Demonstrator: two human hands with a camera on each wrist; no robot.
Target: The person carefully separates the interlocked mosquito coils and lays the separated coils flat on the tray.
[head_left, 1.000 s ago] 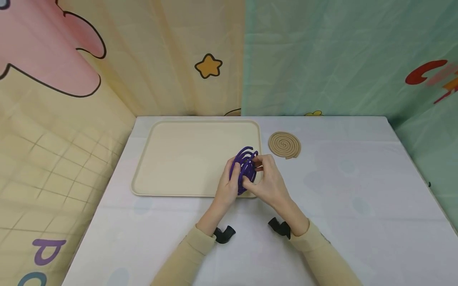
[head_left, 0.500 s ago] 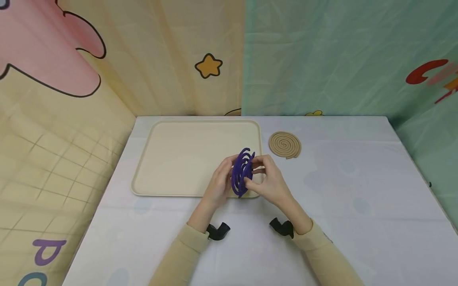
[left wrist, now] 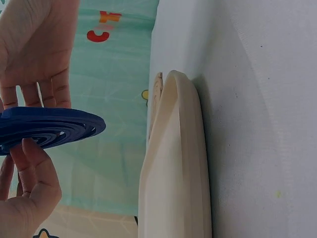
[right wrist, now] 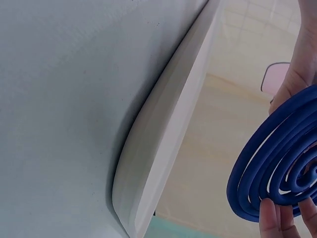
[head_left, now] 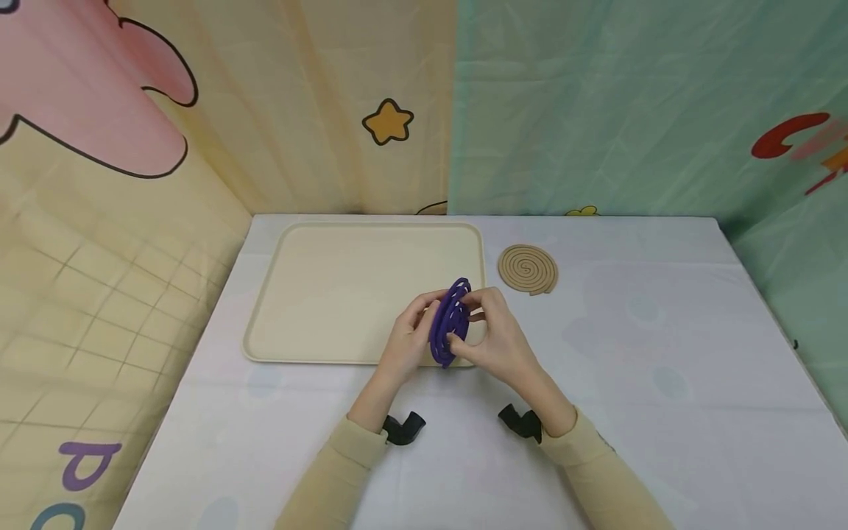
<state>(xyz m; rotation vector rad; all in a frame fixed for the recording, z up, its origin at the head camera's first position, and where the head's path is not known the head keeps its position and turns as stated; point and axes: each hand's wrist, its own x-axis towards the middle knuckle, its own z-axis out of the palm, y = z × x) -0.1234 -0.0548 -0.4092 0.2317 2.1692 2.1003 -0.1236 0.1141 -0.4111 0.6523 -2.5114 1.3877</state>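
Observation:
A purple coil (head_left: 450, 324), a spiral shaped like a mosquito coil that looks blue in the wrist views, is held on edge above the tray's near right corner. My left hand (head_left: 405, 340) has its thumb and fingers on the coil's left side. From the right, my right hand (head_left: 498, 340) pinches it, thumb low and fingers higher. In the right wrist view, right fingertips (right wrist: 270, 218) meet the coil's lower edge, and its rings lie close together with narrow gaps. A tan mosquito coil (head_left: 527, 269) lies flat on the table beyond the right hand.
The cream tray (head_left: 285, 353) lies at the table's back left, with its raised rim facing me. White cloth covers the table (head_left: 636, 353). Printed curtains (head_left: 583, 110) stand behind it and along both sides. Black camera mounts (head_left: 404, 428) sit at both wrists.
The purple coil's rings, spread apart earlier, now lie closer together. My left hand shifted slightly left, then its thumb and fingers came back against the coil. The right hand has barely moved.

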